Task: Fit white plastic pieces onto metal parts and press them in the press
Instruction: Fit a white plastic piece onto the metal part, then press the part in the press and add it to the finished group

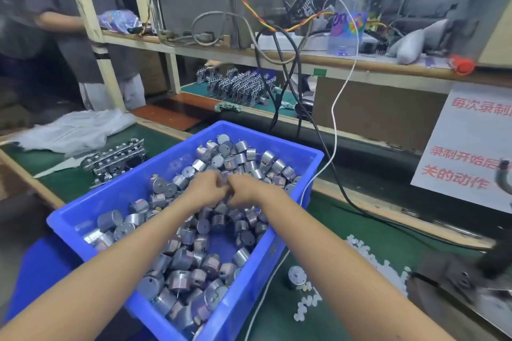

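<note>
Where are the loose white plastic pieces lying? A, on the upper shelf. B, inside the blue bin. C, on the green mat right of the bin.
C: the white pieces lie scattered on the green mat, right of the blue bin.

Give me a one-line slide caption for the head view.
Left hand and right hand meet over a blue bin of round metal parts, white plastic pieces heaped alongside.
</note>
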